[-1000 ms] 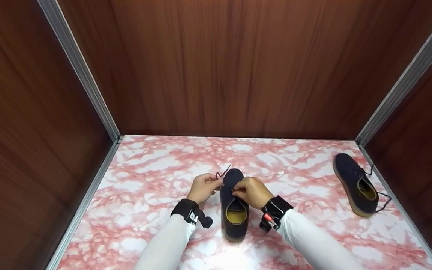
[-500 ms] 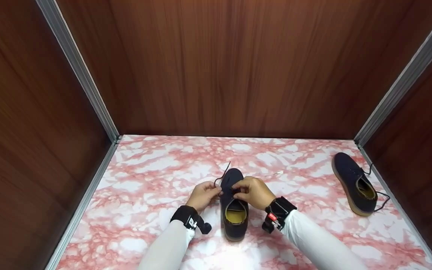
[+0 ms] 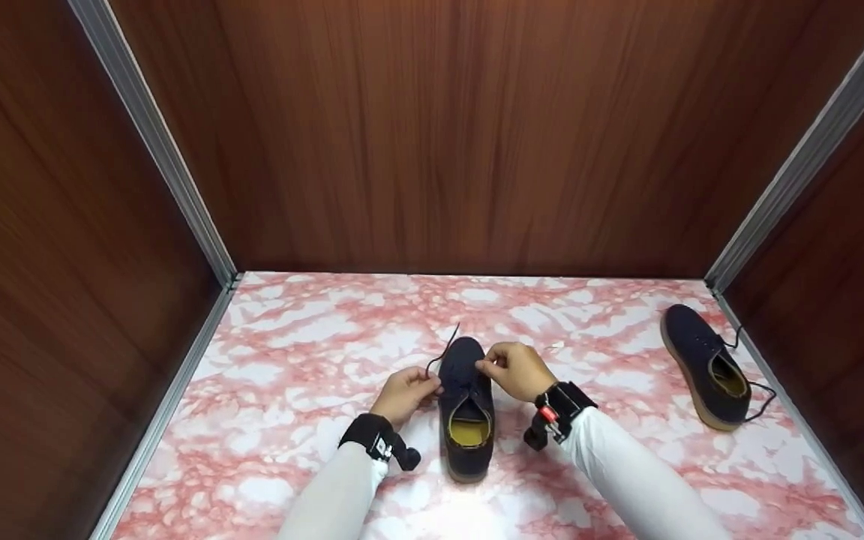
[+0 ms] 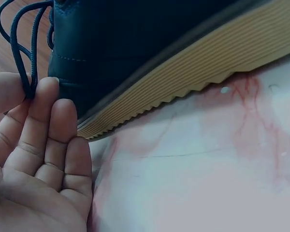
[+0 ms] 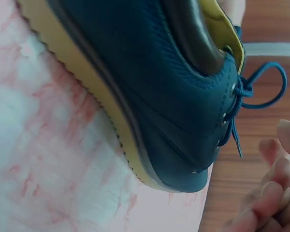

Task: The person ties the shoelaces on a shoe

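Note:
A navy shoe (image 3: 468,453) with a tan ribbed sole and yellow lining stands upright in the middle of the floor, toe pointing away. At its left side, my left hand (image 3: 403,394) pinches a doubled strand of shoelace (image 4: 31,63) between thumb and forefinger; one lace end sticks up past the toe. To the right of the laces is my right hand (image 3: 520,372), fingers loosely curled and thumb apart from them in the right wrist view, with nothing between. There, a free lace loop (image 5: 283,87) stands out from a knot on the shoe's tongue side.
A second navy shoe (image 3: 691,352) lies to the right, its loose laces (image 3: 766,405) trailing by the right wall. Brown wood panels (image 3: 432,150) with grey metal edging enclose the red-and-white marbled floor (image 3: 312,330) on three sides.
My right hand has drawn away from the laces, up and to the right, its fingers parting from them. My left hand has moved slightly down, still pinching the shoelace.

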### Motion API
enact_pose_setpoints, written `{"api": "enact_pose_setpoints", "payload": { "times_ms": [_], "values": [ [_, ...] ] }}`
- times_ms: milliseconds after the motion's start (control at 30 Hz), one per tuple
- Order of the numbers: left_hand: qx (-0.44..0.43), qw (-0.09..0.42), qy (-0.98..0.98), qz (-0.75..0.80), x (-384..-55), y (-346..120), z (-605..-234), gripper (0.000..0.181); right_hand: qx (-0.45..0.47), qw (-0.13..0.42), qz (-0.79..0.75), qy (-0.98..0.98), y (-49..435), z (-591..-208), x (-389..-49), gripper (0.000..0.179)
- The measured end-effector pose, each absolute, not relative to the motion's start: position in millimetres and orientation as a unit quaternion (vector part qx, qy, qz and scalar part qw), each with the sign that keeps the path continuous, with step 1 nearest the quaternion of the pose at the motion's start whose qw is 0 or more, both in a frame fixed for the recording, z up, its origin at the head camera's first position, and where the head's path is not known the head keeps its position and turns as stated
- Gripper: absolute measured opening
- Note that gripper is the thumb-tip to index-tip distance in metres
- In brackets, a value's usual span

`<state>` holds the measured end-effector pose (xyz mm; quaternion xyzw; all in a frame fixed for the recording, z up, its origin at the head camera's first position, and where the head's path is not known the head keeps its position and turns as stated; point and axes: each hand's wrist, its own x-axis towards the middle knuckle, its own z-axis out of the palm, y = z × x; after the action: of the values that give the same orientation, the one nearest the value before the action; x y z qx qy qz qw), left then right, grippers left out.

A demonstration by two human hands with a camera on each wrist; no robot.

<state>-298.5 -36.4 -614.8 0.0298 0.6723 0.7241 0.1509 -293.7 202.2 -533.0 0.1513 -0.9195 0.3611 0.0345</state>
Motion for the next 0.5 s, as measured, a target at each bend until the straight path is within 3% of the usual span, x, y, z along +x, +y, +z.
{"api": "enact_pose_setpoints", "payload": {
  "times_ms": [200,500],
  "values": [
    [0.037,0.140,0.684,0.715,-295.4,-36.9,-614.0,0.014,0.096,0.011,0.343,-0.934,191.3,-538.0,-303.4,0.043],
    [0.029,0.126,0.687,0.715,-291.9,-36.0,-614.1,0.012,0.036,-0.032,0.362,-0.931,186.0,-547.3,-310.5,0.050]
  ]
}}
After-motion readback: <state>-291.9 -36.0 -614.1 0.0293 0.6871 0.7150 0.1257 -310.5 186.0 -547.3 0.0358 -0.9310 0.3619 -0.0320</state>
